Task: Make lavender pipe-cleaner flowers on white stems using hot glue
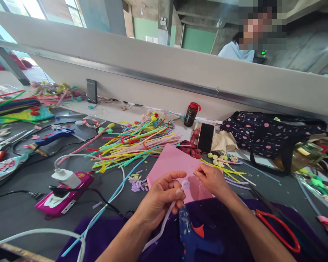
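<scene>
My left hand (pixel 164 193) pinches a pale lilac pipe cleaner (pixel 164 226) between thumb and fingers. A small pale lilac flower-like piece (pixel 185 185) shows at the fingertips, and the stem trails down toward my lap. To the right, my right hand (pixel 211 180) is closed with thumb and forefinger pressed together; whatever they hold is too small to tell. Just below the left fingertips is the nozzle of a blue glue gun (pixel 187 229) with a red trigger, lying on dark purple cloth (pixel 158 247). Behind both hands lies a pink sheet (pixel 169 163).
Many coloured pipe cleaners (pixel 136 140) lie behind the sheet, with short cut pieces (pixel 138 182) left of it. A magenta power strip (pixel 62 196), another glue gun (pixel 51 140), red-handled scissors (pixel 278 229), a phone (pixel 206 137), a bottle (pixel 191 114) and a patterned bag (pixel 262 138) surround the workspace.
</scene>
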Demonstrator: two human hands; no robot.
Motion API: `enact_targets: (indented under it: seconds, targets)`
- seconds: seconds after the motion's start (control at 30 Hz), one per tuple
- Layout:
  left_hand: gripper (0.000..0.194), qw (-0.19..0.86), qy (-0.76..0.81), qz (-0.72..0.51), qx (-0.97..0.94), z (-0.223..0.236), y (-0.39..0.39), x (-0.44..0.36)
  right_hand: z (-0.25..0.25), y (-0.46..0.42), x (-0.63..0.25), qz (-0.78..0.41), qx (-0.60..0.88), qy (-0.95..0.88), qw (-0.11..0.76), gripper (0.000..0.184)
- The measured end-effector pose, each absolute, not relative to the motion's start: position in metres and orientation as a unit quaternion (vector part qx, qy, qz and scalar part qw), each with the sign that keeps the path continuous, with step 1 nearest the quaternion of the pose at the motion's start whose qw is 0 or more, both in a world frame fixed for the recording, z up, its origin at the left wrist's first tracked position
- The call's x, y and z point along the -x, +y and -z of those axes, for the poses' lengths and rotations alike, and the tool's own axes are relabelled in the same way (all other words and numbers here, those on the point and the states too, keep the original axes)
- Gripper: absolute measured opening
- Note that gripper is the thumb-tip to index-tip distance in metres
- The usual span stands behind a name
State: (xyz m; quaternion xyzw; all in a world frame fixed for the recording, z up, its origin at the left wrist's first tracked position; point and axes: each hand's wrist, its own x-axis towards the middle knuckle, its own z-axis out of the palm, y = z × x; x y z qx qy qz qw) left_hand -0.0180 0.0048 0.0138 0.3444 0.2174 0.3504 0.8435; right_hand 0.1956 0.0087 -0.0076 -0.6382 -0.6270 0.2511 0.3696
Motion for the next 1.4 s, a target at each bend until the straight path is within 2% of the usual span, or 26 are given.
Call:
enact_targets:
  seconds: [0.1,0.23,0.33,0.47,0.67,0.77,0.83,0.97,1.2,1.4]
  targets:
    - [0.031,0.847,0.217,-0.349,-0.337,-0.013,0.006,0.017,0.002,0.008,-0.196,-0.231,0.645,-0.625,0.374,0.027]
    - [0.027,0.848,0.233,-0.348,-0.326,-0.013,0.007,0.016,-0.006,0.001,-0.19,-0.287,0.624,-0.627,0.367,0.039]
    - [0.028,0.841,0.251,-0.351,-0.326,-0.014,0.007,0.014,-0.014,-0.006,-0.182,-0.347,0.587,-0.629,0.374,0.036]
    - [0.033,0.815,0.268,-0.363,-0.363,-0.014,0.006,0.013,-0.021,-0.014,-0.173,-0.447,0.527,-0.592,0.414,0.018]
    - [0.039,0.77,0.289,-0.384,-0.421,-0.009,0.002,0.009,-0.016,-0.015,-0.17,-0.561,0.442,-0.541,0.444,0.03]
    - [0.04,0.705,0.325,-0.417,-0.473,-0.009,0.0,0.008,-0.016,-0.015,-0.169,-0.573,0.428,-0.54,0.443,0.036]
    - [0.033,0.657,0.355,-0.436,-0.502,-0.01,-0.001,0.007,-0.017,-0.015,-0.168,-0.574,0.426,-0.543,0.441,0.035]
    - [0.015,0.608,0.391,-0.442,-0.531,-0.011,0.0,0.007,-0.019,-0.016,-0.166,-0.562,0.439,-0.55,0.435,0.031]
    - [0.011,0.511,0.433,-0.459,-0.585,-0.011,0.001,0.008,-0.014,-0.011,-0.167,-0.502,0.516,-0.526,0.451,0.019]
    - [0.012,0.416,0.45,-0.488,-0.622,-0.015,-0.002,0.009,-0.013,-0.015,-0.159,-0.572,0.484,-0.549,0.37,0.024]
